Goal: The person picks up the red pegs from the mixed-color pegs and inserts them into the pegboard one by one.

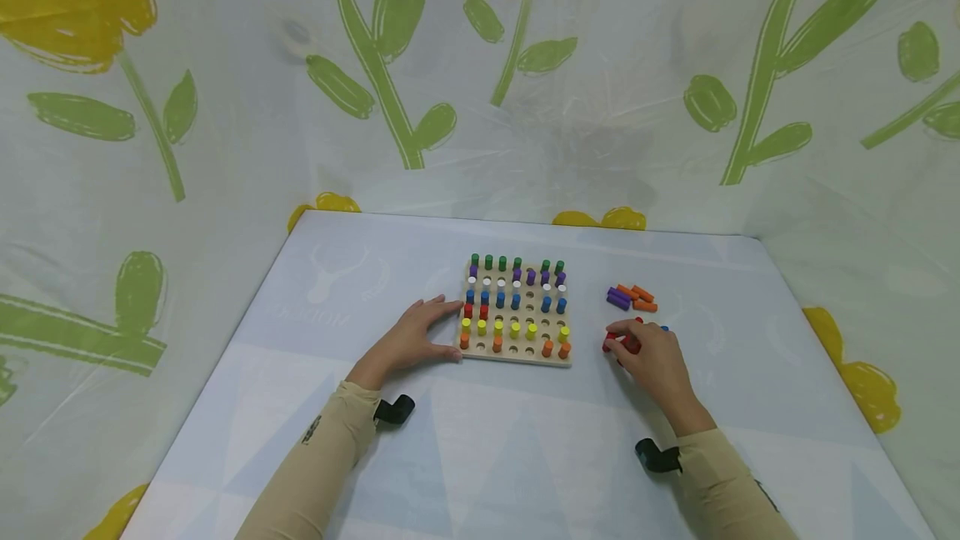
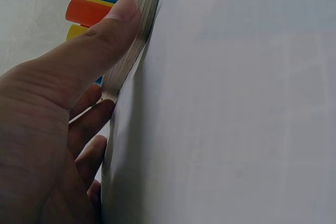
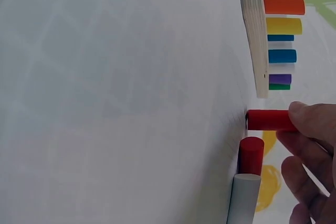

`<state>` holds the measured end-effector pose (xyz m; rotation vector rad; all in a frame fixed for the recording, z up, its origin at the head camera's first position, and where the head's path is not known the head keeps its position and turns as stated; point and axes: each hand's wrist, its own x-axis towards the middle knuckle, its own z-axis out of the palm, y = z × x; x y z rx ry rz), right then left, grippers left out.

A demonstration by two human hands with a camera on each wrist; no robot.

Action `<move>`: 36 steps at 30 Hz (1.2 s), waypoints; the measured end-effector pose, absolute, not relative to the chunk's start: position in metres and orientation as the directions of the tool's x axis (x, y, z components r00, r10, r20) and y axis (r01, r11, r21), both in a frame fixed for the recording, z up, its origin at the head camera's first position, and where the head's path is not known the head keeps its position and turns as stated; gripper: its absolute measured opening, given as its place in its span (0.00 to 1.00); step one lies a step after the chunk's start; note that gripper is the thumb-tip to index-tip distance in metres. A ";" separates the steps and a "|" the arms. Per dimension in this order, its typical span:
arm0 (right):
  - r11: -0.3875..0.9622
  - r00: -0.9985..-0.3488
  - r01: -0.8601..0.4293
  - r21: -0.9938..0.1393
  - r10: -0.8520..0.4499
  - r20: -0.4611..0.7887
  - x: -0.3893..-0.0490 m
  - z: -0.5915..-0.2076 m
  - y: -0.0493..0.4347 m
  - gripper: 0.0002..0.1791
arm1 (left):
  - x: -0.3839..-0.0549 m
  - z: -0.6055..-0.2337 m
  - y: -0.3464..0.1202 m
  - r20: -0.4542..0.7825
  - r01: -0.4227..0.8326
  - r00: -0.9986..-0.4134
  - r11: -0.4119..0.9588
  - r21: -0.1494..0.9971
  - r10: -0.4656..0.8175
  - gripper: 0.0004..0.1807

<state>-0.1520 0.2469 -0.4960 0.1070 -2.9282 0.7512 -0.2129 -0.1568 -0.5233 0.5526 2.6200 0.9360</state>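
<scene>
left grip [image 1: 411, 335]: pretty wide, touching left edge of pegboard [image 1: 522, 317]
right grip [image 1: 654, 358]: pinching red peg [image 3: 269, 120] right of pegboard
loose purples [image 1: 618, 299]: same side

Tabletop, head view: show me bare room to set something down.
Bare: the tabletop in front of the pegboard, between the sleeves; behind the pegboard, up to the far edge; a narrow strip between pegboard and right hand. Crowded: around that hand, which pinches a red peg, and just beyond it, where orange pegs and purple pegs lie.
</scene>
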 end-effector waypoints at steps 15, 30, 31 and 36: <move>0.870 -0.988 -0.104 -0.481 -0.037 0.147 -0.152 -0.494 0.245 0.14 | -0.212 -0.522 -0.157 -0.153 0.250 -0.882 0.718 0.650 0.446 0.53; 0.867 -0.988 -0.113 -0.486 -0.044 0.151 -0.158 -0.492 0.240 0.13 | -0.213 -0.522 -0.157 -0.139 0.271 -0.878 0.714 0.645 0.459 0.53; 0.866 -0.988 -0.112 -0.487 -0.044 0.148 -0.158 -0.492 0.240 0.13 | -0.213 -0.522 -0.157 -0.138 0.274 -0.877 0.714 0.644 0.460 0.53; 0.863 -0.988 -0.113 -0.492 -0.043 0.151 -0.159 -0.491 0.239 0.13 | -0.213 -0.522 -0.157 -0.146 0.264 -0.877 0.714 0.649 0.458 0.52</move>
